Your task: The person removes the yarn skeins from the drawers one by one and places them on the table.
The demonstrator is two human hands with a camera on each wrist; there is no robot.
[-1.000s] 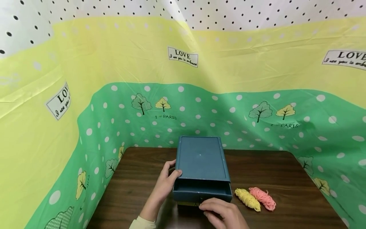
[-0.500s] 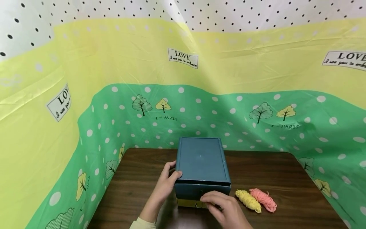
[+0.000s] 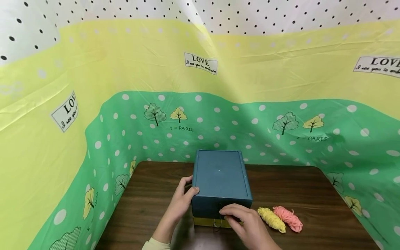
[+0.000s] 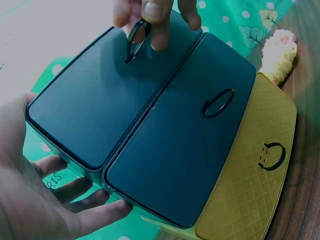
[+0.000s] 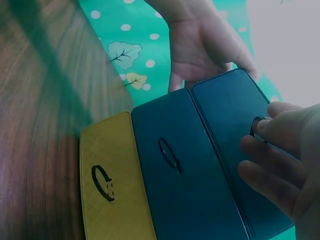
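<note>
A blue drawer box (image 3: 221, 173) stands on the table. Its front has two blue drawers and a yellow drawer (image 4: 250, 165) at the bottom, each with a black ring pull; all are closed. My left hand (image 3: 179, 200) holds the box's left side, thumb over the top edge and fingers spread along the side wall. At the top drawer (image 4: 95, 100), my right hand (image 3: 245, 222) pinches the ring pull (image 5: 256, 126) between thumb and forefinger. Whatever the drawers contain is hidden.
Right of the box lie a yellow yarn skein (image 3: 271, 219) and a pink yarn skein (image 3: 288, 218), side by side. A patterned green and yellow curtain (image 3: 218, 121) surrounds the dark wooden table (image 3: 150, 187) at the back and sides.
The top drawer, pulled out one second ago, has slid back flush into the box. My right hand has moved forward with its ring pull; my left hand has stayed in place.
</note>
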